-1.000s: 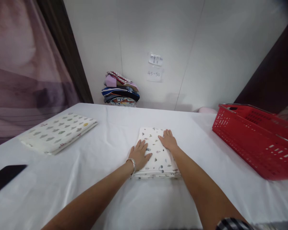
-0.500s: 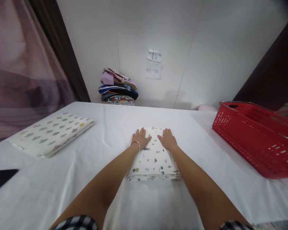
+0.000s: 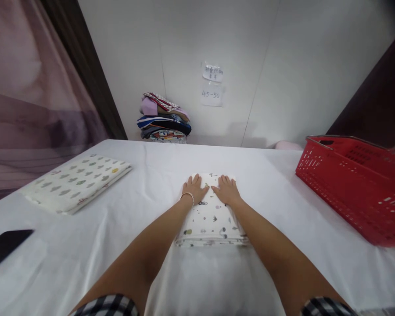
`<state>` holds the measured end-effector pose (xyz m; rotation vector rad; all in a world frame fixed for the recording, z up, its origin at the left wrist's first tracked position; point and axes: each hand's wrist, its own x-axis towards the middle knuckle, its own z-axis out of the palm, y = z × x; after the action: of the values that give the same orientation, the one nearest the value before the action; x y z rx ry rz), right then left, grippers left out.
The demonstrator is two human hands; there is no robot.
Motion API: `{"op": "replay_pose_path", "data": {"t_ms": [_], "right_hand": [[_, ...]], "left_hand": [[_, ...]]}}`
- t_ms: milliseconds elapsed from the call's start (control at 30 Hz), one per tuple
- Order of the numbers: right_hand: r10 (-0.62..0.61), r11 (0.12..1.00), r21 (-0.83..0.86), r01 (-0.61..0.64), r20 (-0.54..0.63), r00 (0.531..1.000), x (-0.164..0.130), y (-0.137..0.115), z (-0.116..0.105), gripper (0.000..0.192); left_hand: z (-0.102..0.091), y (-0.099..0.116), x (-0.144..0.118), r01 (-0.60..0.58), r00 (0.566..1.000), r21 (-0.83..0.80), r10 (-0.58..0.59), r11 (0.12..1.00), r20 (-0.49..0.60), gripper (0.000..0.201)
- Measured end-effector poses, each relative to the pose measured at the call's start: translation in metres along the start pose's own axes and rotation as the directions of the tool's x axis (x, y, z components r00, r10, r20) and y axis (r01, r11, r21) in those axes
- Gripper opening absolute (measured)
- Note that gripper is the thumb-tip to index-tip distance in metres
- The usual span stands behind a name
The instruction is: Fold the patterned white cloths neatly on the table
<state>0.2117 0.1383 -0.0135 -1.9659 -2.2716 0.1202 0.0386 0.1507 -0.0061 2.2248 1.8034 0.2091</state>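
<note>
Together, left hand (image 3: 194,189) and right hand (image 3: 227,189) lie flat (fingers spread) on folded cloth (image 3: 209,219).

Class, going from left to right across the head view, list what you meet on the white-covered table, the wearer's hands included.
Dark flat object → folded cloud-print cloth → left hand → right hand → red basket. Left out: the folded cloth under both hands, which overlaps them.

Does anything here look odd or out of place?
Nothing looks spilled or damaged. Only the stack of folded fabrics by the wall seems untidy, its layers jutting unevenly; the printed cloth under the left hand and right hand lies flat.
</note>
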Motion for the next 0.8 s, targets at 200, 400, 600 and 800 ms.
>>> {"op": "replay_pose_path", "data": {"t_ms": [200,400,600,800], "right_hand": [[0.041,0.998,0.047,-0.046,0.101,0.994,-0.009,-0.012,-0.019,0.065],[-0.143,0.978,0.173,0.121,0.123,0.982,-0.105,-0.032,-0.032,0.065],[-0.141,0.986,0.072,0.149,-0.110,0.984,-0.180,-0.022,-0.020,0.054],[-0.173,0.984,0.010,0.179,-0.213,0.962,-0.183,-0.021,-0.011,0.052]], "left_hand": [[-0.003,0.001,-0.001,0.011,1.000,0.026,-0.012,1.000,0.004,0.067],[-0.009,0.007,-0.002,0.038,0.999,0.088,-0.037,0.995,-0.014,0.071],[-0.018,0.020,-0.026,0.043,0.997,0.184,-0.056,0.982,0.062,0.074],[-0.008,0.011,-0.090,-0.096,0.993,0.080,0.090,0.992,0.079,0.069]]}}
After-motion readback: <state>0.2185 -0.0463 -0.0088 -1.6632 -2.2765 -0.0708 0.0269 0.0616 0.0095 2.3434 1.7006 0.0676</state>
